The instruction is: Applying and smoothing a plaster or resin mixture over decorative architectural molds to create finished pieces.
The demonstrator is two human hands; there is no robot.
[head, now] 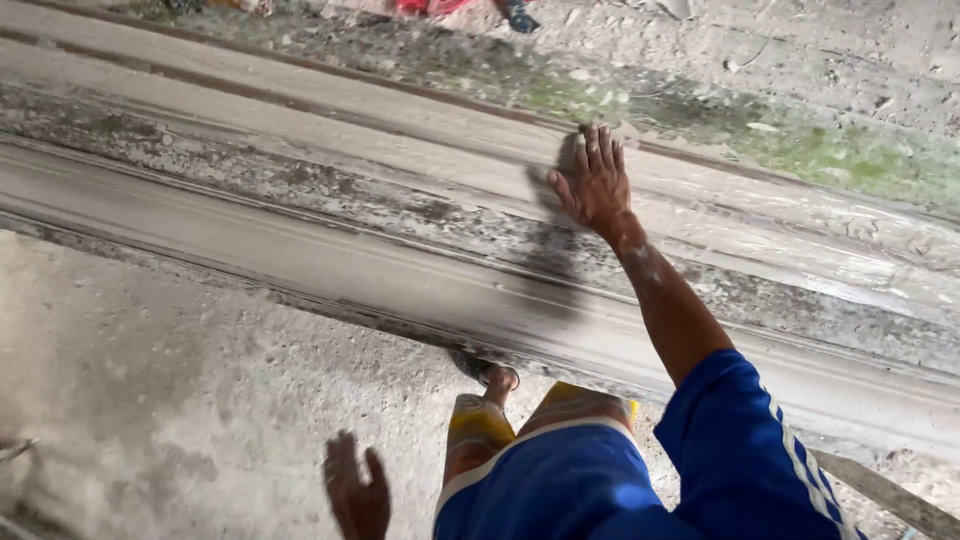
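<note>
Right hand (592, 182) flat, fingers spread, on long grey cement-coated moulded beam (300, 250); left hand (356, 492) hangs loose, empty. Best keep palm flat, pressure even.

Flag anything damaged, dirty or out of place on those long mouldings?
The long grey mouldings are caked with patchy, crusted grey residue along their ridges. Green, moss-like staining marks the ground beyond them. The right hand rests flat on the far moulding; the left hand hangs free. No breakage shows.
</note>
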